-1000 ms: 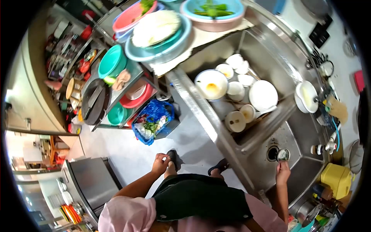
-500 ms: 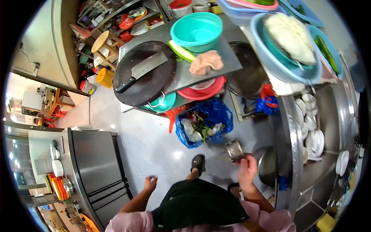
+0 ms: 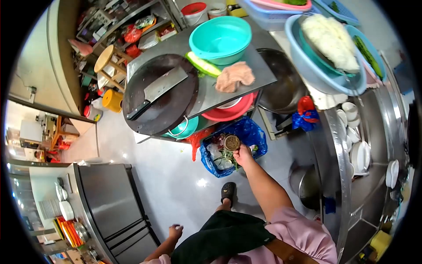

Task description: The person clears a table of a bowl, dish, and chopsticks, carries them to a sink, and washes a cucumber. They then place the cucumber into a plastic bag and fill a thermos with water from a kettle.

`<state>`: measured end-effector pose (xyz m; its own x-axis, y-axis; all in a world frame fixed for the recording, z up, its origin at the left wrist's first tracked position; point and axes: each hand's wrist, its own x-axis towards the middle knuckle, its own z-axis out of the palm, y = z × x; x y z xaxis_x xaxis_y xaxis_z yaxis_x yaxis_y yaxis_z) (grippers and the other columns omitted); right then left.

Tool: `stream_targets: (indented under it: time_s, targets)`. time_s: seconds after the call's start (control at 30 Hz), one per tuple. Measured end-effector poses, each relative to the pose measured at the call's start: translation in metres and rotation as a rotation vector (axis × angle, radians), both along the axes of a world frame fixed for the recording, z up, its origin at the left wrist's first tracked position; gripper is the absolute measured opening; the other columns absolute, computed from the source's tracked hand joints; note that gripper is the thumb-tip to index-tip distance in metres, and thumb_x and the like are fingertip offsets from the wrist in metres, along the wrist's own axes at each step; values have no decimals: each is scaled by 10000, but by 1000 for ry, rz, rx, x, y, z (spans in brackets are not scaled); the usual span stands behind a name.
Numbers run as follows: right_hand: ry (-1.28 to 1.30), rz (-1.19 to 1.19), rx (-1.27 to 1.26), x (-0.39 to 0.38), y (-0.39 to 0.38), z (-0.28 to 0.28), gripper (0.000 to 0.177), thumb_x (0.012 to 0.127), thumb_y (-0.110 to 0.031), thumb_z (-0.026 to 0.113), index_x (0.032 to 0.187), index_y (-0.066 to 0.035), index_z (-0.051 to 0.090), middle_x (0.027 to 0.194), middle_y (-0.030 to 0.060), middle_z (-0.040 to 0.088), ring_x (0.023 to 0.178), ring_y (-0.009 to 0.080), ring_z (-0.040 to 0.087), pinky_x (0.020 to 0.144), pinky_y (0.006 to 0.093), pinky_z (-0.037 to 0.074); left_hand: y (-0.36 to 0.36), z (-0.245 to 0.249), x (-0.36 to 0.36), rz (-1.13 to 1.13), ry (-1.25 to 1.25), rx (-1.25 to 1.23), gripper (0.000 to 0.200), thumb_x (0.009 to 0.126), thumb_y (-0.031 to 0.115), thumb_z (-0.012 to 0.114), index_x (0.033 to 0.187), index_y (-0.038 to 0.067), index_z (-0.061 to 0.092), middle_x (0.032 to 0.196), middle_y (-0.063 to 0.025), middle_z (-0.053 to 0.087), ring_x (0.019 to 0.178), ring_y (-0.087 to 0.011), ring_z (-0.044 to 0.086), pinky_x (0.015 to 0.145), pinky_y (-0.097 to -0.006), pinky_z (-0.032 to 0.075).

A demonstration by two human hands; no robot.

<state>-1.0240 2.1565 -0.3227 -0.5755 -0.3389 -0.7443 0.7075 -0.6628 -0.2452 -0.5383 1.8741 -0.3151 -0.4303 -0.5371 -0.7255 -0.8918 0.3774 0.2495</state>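
Note:
My right hand (image 3: 243, 155) grips a small round metal strainer basket (image 3: 231, 142), its perforated face turned up toward me. It is held over a bin lined with a blue plastic bag (image 3: 258, 132). Inside the bin lie green vegetable scraps (image 3: 227, 155) and clear plastic. My left hand (image 3: 176, 231) hangs low at my side, loosely curled with its fingers apart and nothing in it.
Above the bin stands a steel table (image 3: 211, 99) with a round chopping board (image 3: 176, 103), a cleaver (image 3: 165, 86), a cut green vegetable (image 3: 202, 64), a pink cloth (image 3: 235, 77) and a teal basin (image 3: 220, 37). At right is a sink counter (image 3: 336, 154) with white dishes (image 3: 360, 156).
My right hand has moved up and left, carrying the strainer basket from beside the bin to over it; the basket has turned. The left hand stays low.

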Motion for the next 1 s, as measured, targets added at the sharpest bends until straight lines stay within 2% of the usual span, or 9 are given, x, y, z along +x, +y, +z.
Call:
stream_targets:
  time_s: [0.13, 0.4, 0.47, 0.57, 0.67, 0.8, 0.87, 0.93, 1.0]
  targets:
    - [301, -113, 95, 27, 74, 98, 148, 874, -187, 360, 832, -119, 486, 623, -19, 410, 484, 73, 359, 409, 202, 281, 64, 51, -148, 81, 234, 150, 280, 747, 181, 585, 936, -20, 539, 967, -175, 455, 599, -215, 587, 569, -302, 487]
    - [629, -372, 1033, 235, 434, 324, 164, 870, -204, 450, 828, -56, 507, 655, -59, 441, 615, 35, 420, 551, 183, 347, 279, 179, -296, -589, 670, 406, 219, 788, 57, 535, 992, 15, 466, 832, -68, 502, 569, -87, 467, 525, -207, 397]
    - [571, -220, 1617, 273, 528, 314, 160, 826, -154, 487, 750, -16, 515, 635, 47, 506, 596, 117, 481, 545, 261, 394, 349, 202, -302, -558, 781, 757, 213, 794, 54, 519, 993, 8, 459, 828, -53, 488, 579, -62, 427, 524, -189, 384]
    - [91, 191, 1910, 312, 646, 228, 205, 809, -190, 468, 760, -14, 563, 702, 187, 566, 671, 331, 547, 622, 397, 429, 473, 264, -301, -708, 866, 912, 212, 798, 50, 500, 999, 4, 450, 833, -49, 476, 597, -56, 408, 524, -181, 380]
    - [-50, 478, 1801, 344, 715, 97, 232, 762, -236, 513, 793, -20, 591, 867, 205, 576, 794, 357, 551, 709, 412, 438, 575, 301, -292, -749, 866, 1026, 220, 792, 30, 487, 1004, -7, 439, 872, -73, 473, 623, -66, 415, 527, -182, 389]
    - [32, 440, 1785, 349, 730, 40, 220, 775, -183, 509, 945, -57, 567, 868, 172, 579, 815, 347, 551, 696, 409, 447, 681, 308, -289, -963, 794, 1048, 145, 749, -40, 538, 886, -4, 505, 846, -75, 505, 678, -88, 446, 584, -206, 393]
    - [224, -221, 1910, 341, 726, 110, 249, 782, -149, 510, 1017, -72, 536, 824, 156, 575, 773, 282, 562, 664, 358, 453, 744, 312, -291, -1189, 835, 977, 55, 724, -2, 609, 746, 2, 558, 701, -42, 528, 657, -83, 473, 590, -206, 391]
    - [148, -656, 1649, 345, 739, 192, 251, 766, -134, 545, 1001, -47, 525, 860, 144, 560, 712, 273, 553, 640, 349, 450, 798, 283, -289, -950, 410, 1002, 95, 777, 93, 586, 818, 8, 586, 653, -10, 539, 569, -68, 459, 545, -189, 386]
    - [391, -796, 1980, 351, 762, 265, 291, 730, -104, 595, 1005, -59, 509, 832, 117, 533, 682, 243, 536, 600, 297, 446, 858, 245, -290, -767, 64, 1130, 200, 842, 184, 499, 846, -2, 573, 612, -13, 513, 528, -67, 428, 466, -186, 317]
